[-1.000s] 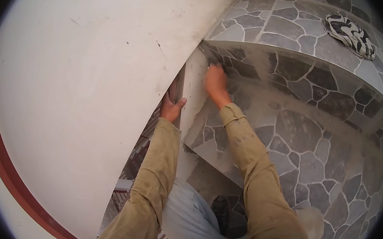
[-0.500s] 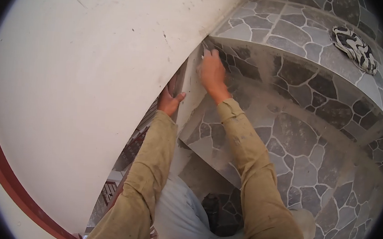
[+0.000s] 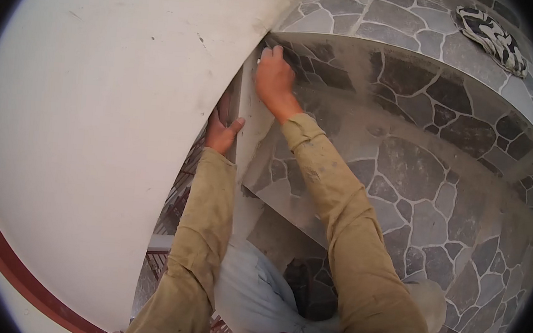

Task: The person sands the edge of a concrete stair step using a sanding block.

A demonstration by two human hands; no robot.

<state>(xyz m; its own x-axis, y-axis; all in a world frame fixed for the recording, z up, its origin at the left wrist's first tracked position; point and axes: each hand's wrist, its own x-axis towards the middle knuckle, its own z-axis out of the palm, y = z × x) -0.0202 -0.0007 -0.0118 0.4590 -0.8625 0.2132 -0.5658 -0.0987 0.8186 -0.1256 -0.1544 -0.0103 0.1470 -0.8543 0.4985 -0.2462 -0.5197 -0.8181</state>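
My right hand [image 3: 275,79] is closed at the top of a narrow pale ledge [image 3: 253,118], by the corner where the white wall [image 3: 116,92] meets the stone-patterned step. Its fingers pinch something small and light that I cannot make out. Lower down, my left hand [image 3: 222,132] rests on the ledge's left edge. Its thumb lies apart on top, and the other fingers reach into the gap beside the white wall, partly hidden.
Stone-patterned steps [image 3: 413,169] curve across the right side. A black and white cloth [image 3: 492,40] lies on the upper step. Dark red railings [image 3: 157,261] show below the wall at the left. My bent leg [image 3: 257,285] is underneath my arms.
The view has shifted, so both hands and the steps appear further left and higher. My right hand stays at the ledge's upper end, and my left hand keeps its place on the edge.
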